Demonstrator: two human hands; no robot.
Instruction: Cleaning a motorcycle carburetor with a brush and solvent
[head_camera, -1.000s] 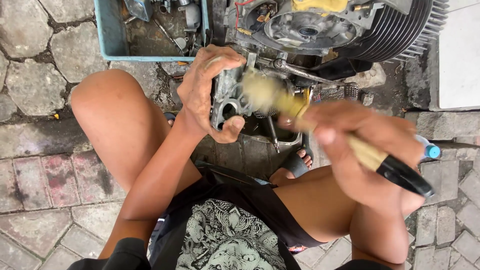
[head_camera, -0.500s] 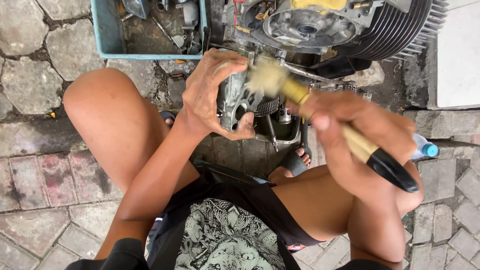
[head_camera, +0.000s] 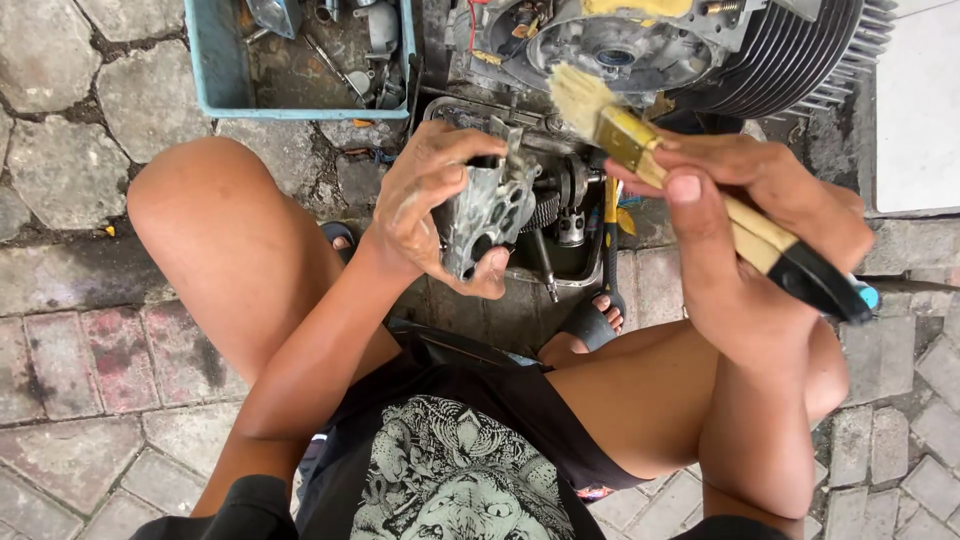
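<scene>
My left hand (head_camera: 425, 205) grips a grey cast-metal engine part (head_camera: 492, 212) with several openings, holding it upright in front of me. My right hand (head_camera: 745, 215) holds a paintbrush (head_camera: 690, 180) with a wooden shaft, brass ferrule, pale bristles and a black handle end. The bristles are lifted up and to the right of the metal part, apart from it, over the engine (head_camera: 660, 50).
A finned engine lies on the stone paving ahead. A blue tray (head_camera: 215, 70) with small metal parts sits at the upper left. A shallow pan (head_camera: 560, 255) with parts rests between my feet. My bare knees flank both hands. A blue-capped bottle (head_camera: 862, 295) lies at the right.
The brush was scrubbing against the metal part; now my right hand has lifted it up and right, off the part. My left hand has tilted the part slightly.
</scene>
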